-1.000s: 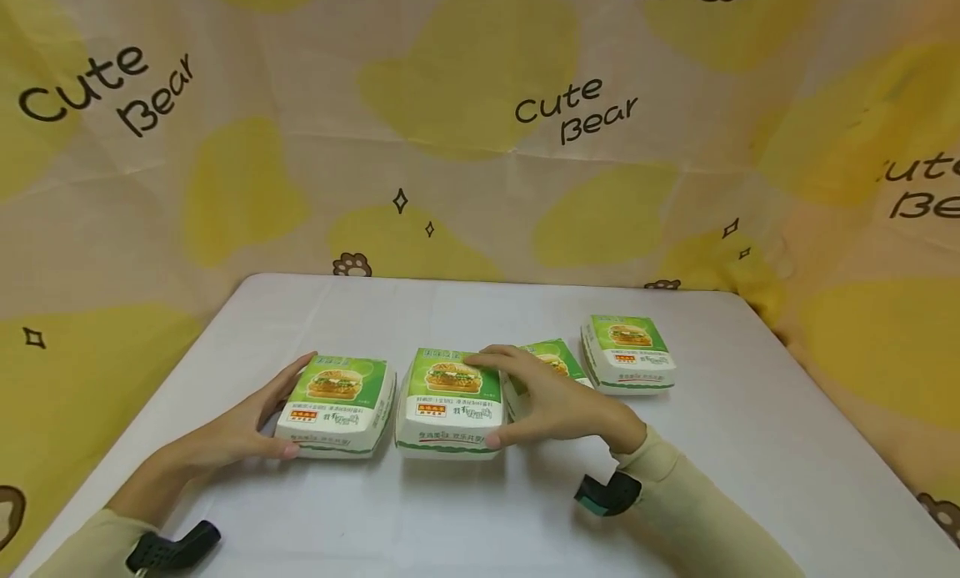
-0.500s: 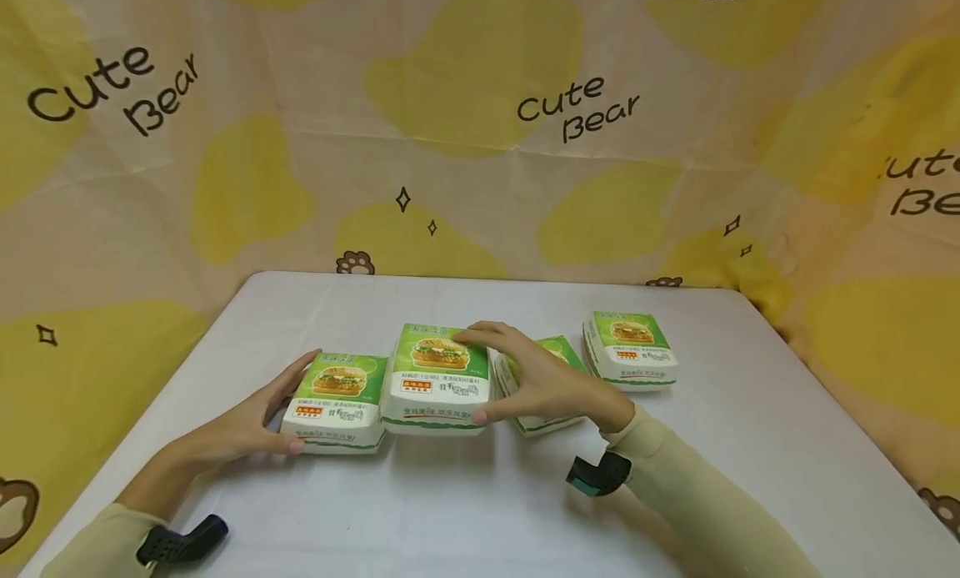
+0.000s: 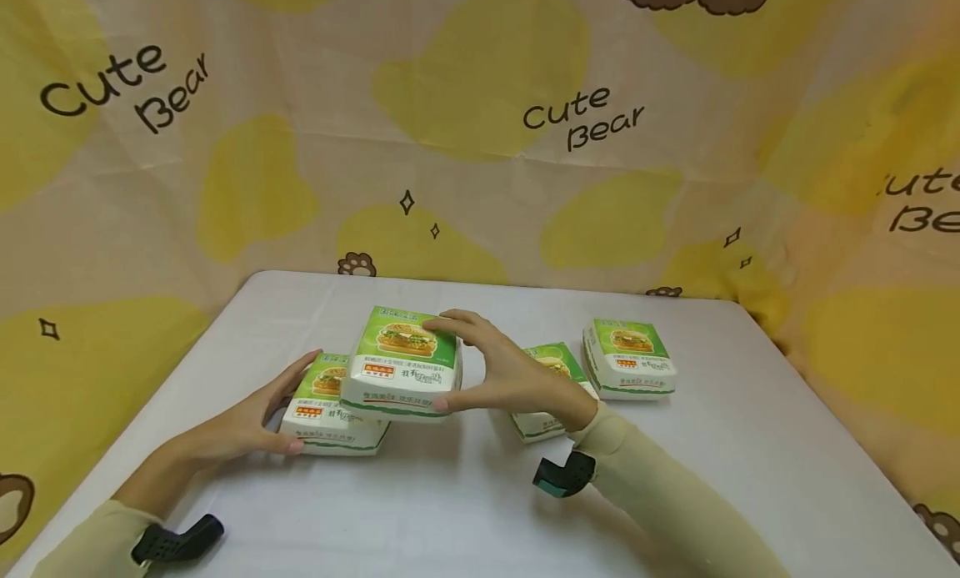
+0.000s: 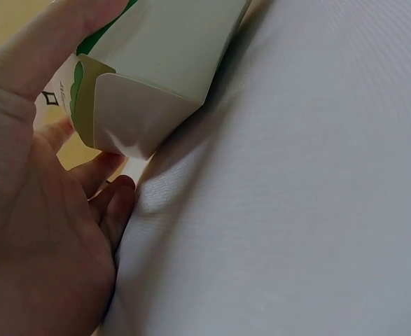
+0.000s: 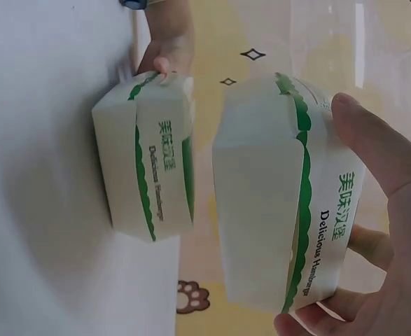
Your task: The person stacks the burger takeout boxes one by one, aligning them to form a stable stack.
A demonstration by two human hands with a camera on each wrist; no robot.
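My right hand (image 3: 506, 374) holds a green and white hamburger box (image 3: 405, 357) by its near and far edges, thumb in front and fingers behind. This box is off the table and overlaps the right part of a second hamburger box (image 3: 322, 434) in the head view. A gap shows between the two in the right wrist view, where the held box (image 5: 261, 210) is nearer the camera than the standing one (image 5: 124, 168). My left hand (image 3: 225, 432) grips that standing box from its left side, with the thumb (image 4: 47, 42) across its front.
To the right, partly behind my right hand, a third hamburger box (image 3: 551, 424) stands slightly turned. Another one (image 3: 630, 357) sits farther right and back. A white cloth covers the table (image 3: 420, 520), with a patterned curtain (image 3: 465, 77) behind it.
My right hand has lifted its hamburger box and carried it left, from beside the left box to partly over it. My left hand has stayed on its box.
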